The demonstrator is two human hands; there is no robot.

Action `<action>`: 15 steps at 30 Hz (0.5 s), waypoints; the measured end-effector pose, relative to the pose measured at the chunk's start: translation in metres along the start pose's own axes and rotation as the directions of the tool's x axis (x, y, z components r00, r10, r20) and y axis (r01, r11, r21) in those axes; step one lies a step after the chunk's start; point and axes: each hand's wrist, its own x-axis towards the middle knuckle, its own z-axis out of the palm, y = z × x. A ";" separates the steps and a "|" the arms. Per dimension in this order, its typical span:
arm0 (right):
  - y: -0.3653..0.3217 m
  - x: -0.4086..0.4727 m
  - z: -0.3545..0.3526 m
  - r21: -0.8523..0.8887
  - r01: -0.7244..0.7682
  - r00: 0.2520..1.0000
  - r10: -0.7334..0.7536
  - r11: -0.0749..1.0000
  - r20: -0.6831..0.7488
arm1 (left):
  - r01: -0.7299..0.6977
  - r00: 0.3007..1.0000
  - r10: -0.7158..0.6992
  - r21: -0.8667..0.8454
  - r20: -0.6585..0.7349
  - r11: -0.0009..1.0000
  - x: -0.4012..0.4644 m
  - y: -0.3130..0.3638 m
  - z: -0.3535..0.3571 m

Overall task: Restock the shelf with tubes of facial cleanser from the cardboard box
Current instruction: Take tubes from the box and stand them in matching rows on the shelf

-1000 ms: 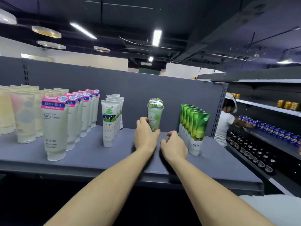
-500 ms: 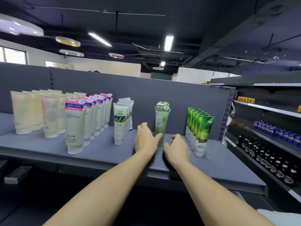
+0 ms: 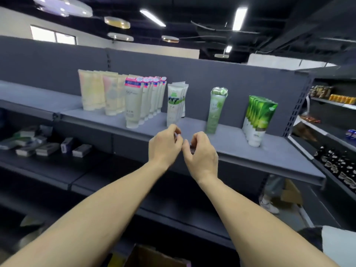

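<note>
both hands empty mid frame, left hand (image 3: 165, 144) and right hand (image 3: 201, 153) loosely curled. pale green tube (image 3: 215, 110) stands alone on shelf (image 3: 279, 153). next: reach down to cardboard box (image 3: 154, 257), bottom edge.

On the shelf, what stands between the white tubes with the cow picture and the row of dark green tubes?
In the head view, one pale green tube stands alone there; bare shelf lies on both sides.

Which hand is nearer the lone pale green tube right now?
Right. The right hand sits just below-left of the pale green tube, not touching it; the left hand is farther left.
</note>
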 end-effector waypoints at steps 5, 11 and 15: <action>0.000 -0.061 0.024 -0.005 -0.173 0.962 0.170 0.985 0.215 | 0.165 0.984 -0.164 -0.004 0.073 0.986 -0.044 -0.048 -0.008; 0.006 -0.102 0.054 -0.094 -0.322 0.887 0.335 0.942 0.317 | 0.277 0.907 -0.285 0.071 0.311 0.958 -0.084 -0.111 -0.002; 0.003 -0.139 0.081 -0.150 -0.442 0.817 0.467 0.884 0.338 | 0.277 0.849 -0.300 0.118 0.434 0.954 -0.111 -0.151 0.005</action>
